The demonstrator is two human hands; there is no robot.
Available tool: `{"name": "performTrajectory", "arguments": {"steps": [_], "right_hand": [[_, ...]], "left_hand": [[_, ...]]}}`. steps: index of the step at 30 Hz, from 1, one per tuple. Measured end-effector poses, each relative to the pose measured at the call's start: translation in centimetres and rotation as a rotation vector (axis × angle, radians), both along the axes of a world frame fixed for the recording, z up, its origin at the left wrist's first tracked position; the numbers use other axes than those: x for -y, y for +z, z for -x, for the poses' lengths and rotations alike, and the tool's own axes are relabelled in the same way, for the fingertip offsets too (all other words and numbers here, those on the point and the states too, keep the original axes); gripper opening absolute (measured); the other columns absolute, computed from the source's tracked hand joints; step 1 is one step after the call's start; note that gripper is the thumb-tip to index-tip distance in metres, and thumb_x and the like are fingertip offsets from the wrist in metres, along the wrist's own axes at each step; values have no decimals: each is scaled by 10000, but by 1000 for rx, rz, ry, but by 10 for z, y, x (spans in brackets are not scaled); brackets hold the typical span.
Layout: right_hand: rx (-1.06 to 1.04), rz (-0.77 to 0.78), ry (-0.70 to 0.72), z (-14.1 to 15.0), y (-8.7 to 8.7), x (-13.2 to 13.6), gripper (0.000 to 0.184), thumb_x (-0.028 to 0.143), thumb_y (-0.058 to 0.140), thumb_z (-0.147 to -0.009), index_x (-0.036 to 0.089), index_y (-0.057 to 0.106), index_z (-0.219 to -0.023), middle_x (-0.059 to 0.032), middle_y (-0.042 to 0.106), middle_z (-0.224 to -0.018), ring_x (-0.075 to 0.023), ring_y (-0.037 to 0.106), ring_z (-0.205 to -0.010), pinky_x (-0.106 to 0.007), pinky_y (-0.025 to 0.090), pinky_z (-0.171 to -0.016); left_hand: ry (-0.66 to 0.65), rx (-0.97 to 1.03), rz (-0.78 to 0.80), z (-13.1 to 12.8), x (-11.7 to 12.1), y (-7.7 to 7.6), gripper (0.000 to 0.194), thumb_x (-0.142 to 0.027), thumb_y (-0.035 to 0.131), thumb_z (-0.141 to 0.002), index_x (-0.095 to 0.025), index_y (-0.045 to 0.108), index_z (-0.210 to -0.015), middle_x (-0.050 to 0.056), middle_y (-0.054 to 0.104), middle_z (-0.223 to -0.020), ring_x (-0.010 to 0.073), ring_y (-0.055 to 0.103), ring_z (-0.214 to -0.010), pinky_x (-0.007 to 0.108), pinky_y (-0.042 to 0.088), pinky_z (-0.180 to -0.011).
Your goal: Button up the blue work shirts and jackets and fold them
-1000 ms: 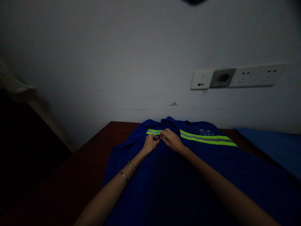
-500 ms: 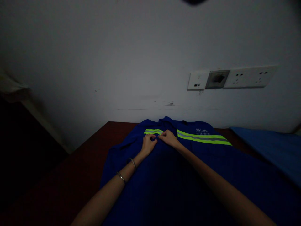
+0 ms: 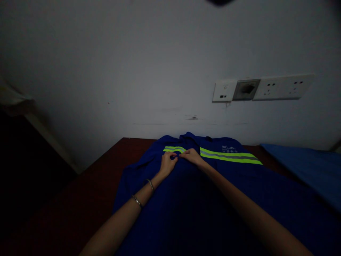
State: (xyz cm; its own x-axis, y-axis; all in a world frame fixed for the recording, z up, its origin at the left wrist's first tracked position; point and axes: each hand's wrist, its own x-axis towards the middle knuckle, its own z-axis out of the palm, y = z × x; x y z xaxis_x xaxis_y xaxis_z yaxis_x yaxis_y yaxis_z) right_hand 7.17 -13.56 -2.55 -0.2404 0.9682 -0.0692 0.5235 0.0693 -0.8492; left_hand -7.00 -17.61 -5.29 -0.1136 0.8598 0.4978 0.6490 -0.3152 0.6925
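A dark blue work jacket [image 3: 218, 188] lies spread out, with yellow-green reflective bands across its chest and white printing on the right side. At the front opening, just below the bands, my left hand [image 3: 168, 164] pinches the cloth between thumb and forefinger. Close beside it my right hand [image 3: 191, 156] is also closed in a pinch on the jacket's front edge. The fingertips of both hands nearly meet. Whatever small part of the jacket sits between them is too dark to make out.
Under the jacket is a dark reddish table [image 3: 106, 167] that meets a pale wall [image 3: 119, 71]. A lighter blue cloth [image 3: 309, 163] lies at the right. Several switch and socket plates [image 3: 274, 88] are on the wall. A dark gap lies beyond the table's left edge.
My right hand has dipped very slightly, its fingers still pinched at the jacket's front. My left hand and the jacket have hardly moved.
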Motion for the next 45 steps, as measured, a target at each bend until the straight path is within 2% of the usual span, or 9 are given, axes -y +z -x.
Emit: {"name": "performTrajectory", "arguments": {"steps": [7,13,16,25,30,40,45], "right_hand": [[10,70,-30,3,5,6,150,224,598,-677,106,687,-700,-17,627,-566,-103,532,-496,-181,368,-458],[25,19,-69,6,0,7,204,315,618,-683,126,694,-702,-27,648,-604,-115,557,-530,-188,380,-479],[19,35,-62,6,-2,5,188,293,628,-678,122,696,-716,-29,652,-617,-116,561,-540,-188,385,-485],[-118,131,-30,2,-4,-2,150,257,681,-635,108,675,-657,-23,626,-541,-103,520,-459,-197,389,-466],[-107,91,-28,3,-6,-3,99,200,644,-665,106,671,-651,-16,620,-541,-102,517,-472,-195,382,-474],[-44,-9,28,3,-3,0,137,182,578,-710,105,680,-661,-19,616,-546,-105,508,-483,-195,362,-466],[19,-201,64,4,-8,-2,144,201,574,-706,114,680,-660,-32,625,-608,-131,547,-575,-210,388,-532]], "left_hand": [[38,4,80,-1,0,2,119,-93,625,-652,-118,674,-758,55,658,-795,144,571,-781,266,420,-757],[35,1,58,0,0,1,93,-100,624,-663,-132,675,-735,42,661,-781,139,577,-771,265,426,-750],[43,8,70,0,0,2,101,-109,626,-658,-133,678,-741,47,665,-788,144,582,-773,272,434,-749],[-70,76,73,4,1,6,145,-125,563,-705,-136,689,-775,55,683,-818,146,608,-794,274,449,-782],[-74,41,31,6,-1,3,134,-145,561,-722,-149,687,-765,44,682,-807,148,606,-797,280,445,-792],[-7,22,14,4,0,5,123,-129,563,-716,-144,682,-743,50,679,-807,148,605,-794,279,444,-777],[-11,50,28,5,0,6,120,-138,564,-714,-144,682,-731,47,682,-796,145,611,-783,270,447,-768]]}}
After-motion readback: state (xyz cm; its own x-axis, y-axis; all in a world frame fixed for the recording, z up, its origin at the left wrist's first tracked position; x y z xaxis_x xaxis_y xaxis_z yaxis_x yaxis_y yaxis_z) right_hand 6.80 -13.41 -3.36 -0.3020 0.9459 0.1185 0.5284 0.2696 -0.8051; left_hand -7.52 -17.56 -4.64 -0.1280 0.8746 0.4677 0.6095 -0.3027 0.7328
